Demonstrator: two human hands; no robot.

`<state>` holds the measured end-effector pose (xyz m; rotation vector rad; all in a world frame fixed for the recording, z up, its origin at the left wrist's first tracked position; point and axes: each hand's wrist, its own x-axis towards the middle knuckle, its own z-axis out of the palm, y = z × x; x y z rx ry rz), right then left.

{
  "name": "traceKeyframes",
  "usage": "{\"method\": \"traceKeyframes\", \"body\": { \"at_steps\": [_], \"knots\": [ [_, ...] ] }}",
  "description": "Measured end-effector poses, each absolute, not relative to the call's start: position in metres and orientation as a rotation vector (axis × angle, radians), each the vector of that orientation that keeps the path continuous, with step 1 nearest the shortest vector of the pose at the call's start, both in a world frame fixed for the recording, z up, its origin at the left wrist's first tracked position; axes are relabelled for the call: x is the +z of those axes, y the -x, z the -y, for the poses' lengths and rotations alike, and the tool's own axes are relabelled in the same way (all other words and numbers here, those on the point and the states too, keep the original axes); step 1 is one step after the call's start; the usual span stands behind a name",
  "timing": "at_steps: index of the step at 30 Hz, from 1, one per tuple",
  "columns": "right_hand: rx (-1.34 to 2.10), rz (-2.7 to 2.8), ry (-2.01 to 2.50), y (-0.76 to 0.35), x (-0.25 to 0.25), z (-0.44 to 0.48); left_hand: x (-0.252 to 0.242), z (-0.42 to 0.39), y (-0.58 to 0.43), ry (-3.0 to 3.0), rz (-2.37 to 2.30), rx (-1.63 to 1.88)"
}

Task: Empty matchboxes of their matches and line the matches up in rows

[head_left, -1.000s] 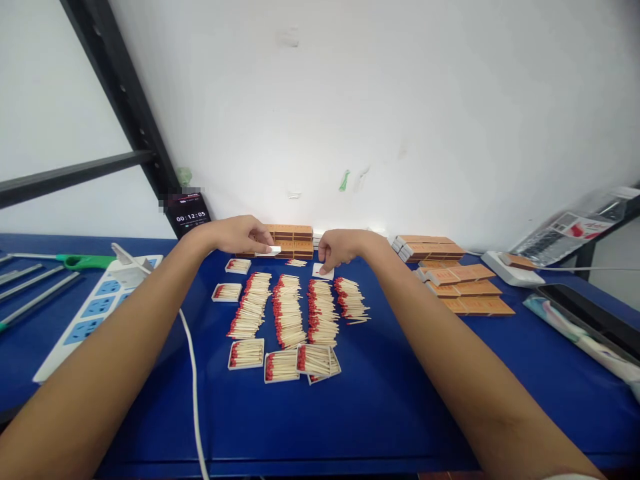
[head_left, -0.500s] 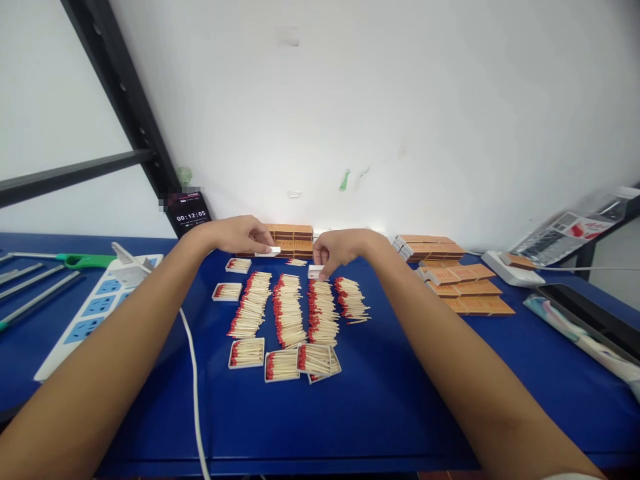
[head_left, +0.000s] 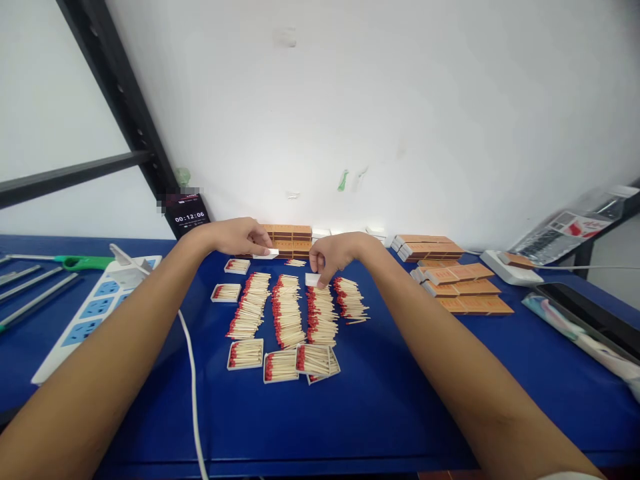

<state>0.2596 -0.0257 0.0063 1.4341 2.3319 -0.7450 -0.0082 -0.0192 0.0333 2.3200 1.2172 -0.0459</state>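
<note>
My left hand (head_left: 246, 237) is closed on a white matchbox tray (head_left: 266, 254), just in front of stacked orange matchboxes (head_left: 293, 240). In my right hand (head_left: 333, 255) is another white tray (head_left: 313, 279), pinched between thumb and fingers at the far end of a row of matches. Red-tipped matches (head_left: 289, 310) lie in several rows on the blue table (head_left: 380, 413). Trays filled with matches stand to the left of the rows, such as this tray (head_left: 225, 293), and at their near end, where one tray (head_left: 315, 360) rests overlapping another.
Orange matchboxes (head_left: 465, 287) are piled on the right, beside a white adapter (head_left: 507, 268) and a dark phone (head_left: 590, 313). To the left are a white power strip (head_left: 95, 308), its cable (head_left: 193, 393) and a phone showing a timer (head_left: 187, 213) against the shelf post.
My right hand has moved slightly down towards me and tipped its tray, which now shows a plain white face. The left hand has barely moved, still holding its tray.
</note>
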Motion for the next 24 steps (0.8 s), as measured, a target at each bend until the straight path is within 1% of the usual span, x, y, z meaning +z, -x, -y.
{"method": "traceKeyframes", "body": {
  "at_steps": [6, 13, 20, 22, 24],
  "knots": [
    [-0.755, -2.386, -1.416, -0.257, 0.005, 0.027, 0.033, 0.019, 0.009, -2.321, -1.223, -0.050],
    [-0.845, -2.467, -1.448, -0.279, 0.024, 0.028, 0.032, 0.018, 0.011, -2.332, -1.219, -0.038],
    [-0.882, -2.202, -1.661, -0.308, 0.020, 0.018, 0.033, 0.019, 0.009, -2.283, -1.168, -0.030],
    [-0.838, -2.127, -1.759, -0.312, 0.019, 0.017, 0.034, 0.022, 0.008, -2.263, -1.172, -0.015],
    [-0.680, -2.096, -1.855, -0.312, 0.021, 0.018, 0.036, 0.024, 0.007, -2.241, -1.180, 0.002]
  ]
}}
